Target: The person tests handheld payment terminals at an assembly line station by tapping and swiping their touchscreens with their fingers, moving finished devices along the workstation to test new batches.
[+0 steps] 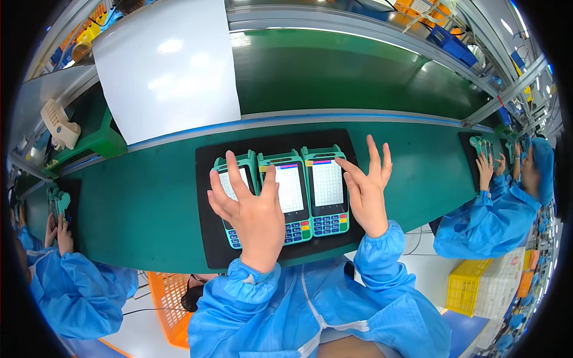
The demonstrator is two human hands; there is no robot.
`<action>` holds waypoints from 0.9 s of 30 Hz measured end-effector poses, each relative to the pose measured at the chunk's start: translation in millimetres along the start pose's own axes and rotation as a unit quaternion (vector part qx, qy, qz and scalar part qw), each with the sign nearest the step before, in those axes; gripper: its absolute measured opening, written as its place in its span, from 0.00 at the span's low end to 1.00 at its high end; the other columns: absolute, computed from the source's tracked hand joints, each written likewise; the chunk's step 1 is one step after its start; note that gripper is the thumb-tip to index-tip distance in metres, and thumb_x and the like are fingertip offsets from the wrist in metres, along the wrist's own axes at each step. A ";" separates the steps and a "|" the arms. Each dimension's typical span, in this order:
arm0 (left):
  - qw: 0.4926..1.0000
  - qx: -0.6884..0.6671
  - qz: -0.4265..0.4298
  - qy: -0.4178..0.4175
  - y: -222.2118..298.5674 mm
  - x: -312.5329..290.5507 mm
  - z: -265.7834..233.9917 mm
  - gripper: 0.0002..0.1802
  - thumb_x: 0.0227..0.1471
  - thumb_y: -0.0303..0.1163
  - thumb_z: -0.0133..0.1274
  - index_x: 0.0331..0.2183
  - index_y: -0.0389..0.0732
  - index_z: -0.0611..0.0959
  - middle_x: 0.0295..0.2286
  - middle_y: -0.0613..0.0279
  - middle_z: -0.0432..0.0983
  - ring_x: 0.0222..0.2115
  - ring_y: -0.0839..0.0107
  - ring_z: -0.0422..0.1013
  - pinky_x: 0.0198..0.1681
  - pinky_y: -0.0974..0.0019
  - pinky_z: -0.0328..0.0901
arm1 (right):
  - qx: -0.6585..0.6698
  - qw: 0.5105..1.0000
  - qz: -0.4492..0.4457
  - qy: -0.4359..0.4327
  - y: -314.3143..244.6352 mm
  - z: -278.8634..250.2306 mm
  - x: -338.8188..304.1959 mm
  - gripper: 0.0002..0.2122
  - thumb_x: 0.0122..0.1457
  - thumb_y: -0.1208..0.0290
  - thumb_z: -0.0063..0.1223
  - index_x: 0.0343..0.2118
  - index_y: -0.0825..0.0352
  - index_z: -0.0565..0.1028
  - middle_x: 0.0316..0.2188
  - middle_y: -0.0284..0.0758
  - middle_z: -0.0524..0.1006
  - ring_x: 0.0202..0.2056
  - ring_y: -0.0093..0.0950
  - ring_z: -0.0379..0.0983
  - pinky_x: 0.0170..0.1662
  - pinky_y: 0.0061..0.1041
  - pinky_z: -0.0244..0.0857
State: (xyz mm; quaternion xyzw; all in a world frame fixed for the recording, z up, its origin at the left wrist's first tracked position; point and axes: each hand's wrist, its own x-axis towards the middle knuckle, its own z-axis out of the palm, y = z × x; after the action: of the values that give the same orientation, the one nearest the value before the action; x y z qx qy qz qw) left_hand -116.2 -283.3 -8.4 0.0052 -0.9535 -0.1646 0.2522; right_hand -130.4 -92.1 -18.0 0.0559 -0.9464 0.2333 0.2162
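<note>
Three teal card payment terminals lie side by side on a black mat [209, 253]. Each has a lit screen with a grid and a keypad below it. My left hand [253, 218] is spread over the left terminal [234, 240] and the middle terminal [292, 197], hiding part of both. One of its fingertips is at the top left of the middle screen. My right hand [368, 194] is open beside the right terminal [328, 191], with its index finger at the top right corner of that screen. Neither hand holds anything.
The mat lies on a green bench [143, 203]. A white sheet [170, 71] hangs behind it at the left, near a green stand [98, 140]. Co-workers in blue sit at left [83, 292] and right [483, 221]. Below are an orange basket [170, 310] and a yellow crate [465, 286].
</note>
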 end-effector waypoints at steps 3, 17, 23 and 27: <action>1.000 0.011 0.004 -0.006 -1.0 -1.4 1.4 0.12 0.50 0.28 0.56 0.39 0.50 0.84 0.59 0.46 0.50 0.59 0.38 0.41 0.58 0.40 0.42 | -0.006 1.000 0.002 -0.006 -0.3 -0.7 -2.3 0.14 0.55 0.76 0.50 0.43 0.51 0.79 0.63 0.42 0.51 0.64 0.53 0.35 0.61 0.59 0.29; 0.996 0.016 0.035 -0.078 -9.3 -59.2 -25.6 0.17 0.48 0.23 0.56 0.42 0.48 0.82 0.60 0.44 0.49 0.59 0.37 0.38 0.59 0.47 0.42 | 0.020 0.995 0.043 -0.091 -3.9 -25.4 -66.3 0.17 0.54 0.78 0.51 0.44 0.50 0.79 0.64 0.43 0.50 0.65 0.52 0.34 0.62 0.55 0.25; 0.996 0.008 0.043 -0.076 -11.8 -62.0 -26.9 0.18 0.47 0.22 0.57 0.42 0.48 0.82 0.59 0.42 0.51 0.59 0.37 0.37 0.60 0.48 0.42 | 0.017 0.995 0.042 -0.092 -3.0 -25.8 -66.2 0.17 0.54 0.79 0.51 0.44 0.50 0.79 0.64 0.44 0.50 0.65 0.52 0.34 0.62 0.55 0.24; 0.996 0.007 0.056 -0.070 -10.6 -61.8 -21.4 0.18 0.46 0.22 0.57 0.41 0.48 0.83 0.59 0.42 0.50 0.59 0.37 0.37 0.59 0.47 0.43 | 0.020 0.995 0.036 -0.088 -4.5 -25.1 -64.7 0.17 0.53 0.78 0.51 0.44 0.51 0.79 0.64 0.44 0.49 0.65 0.52 0.34 0.62 0.56 0.24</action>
State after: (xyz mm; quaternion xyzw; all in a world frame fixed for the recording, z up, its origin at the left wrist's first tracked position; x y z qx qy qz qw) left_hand -52.6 -294.3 -23.9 -0.0578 -0.9687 -0.1437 0.1940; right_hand -61.6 -84.1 -24.2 0.0468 -0.9583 0.2538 0.1224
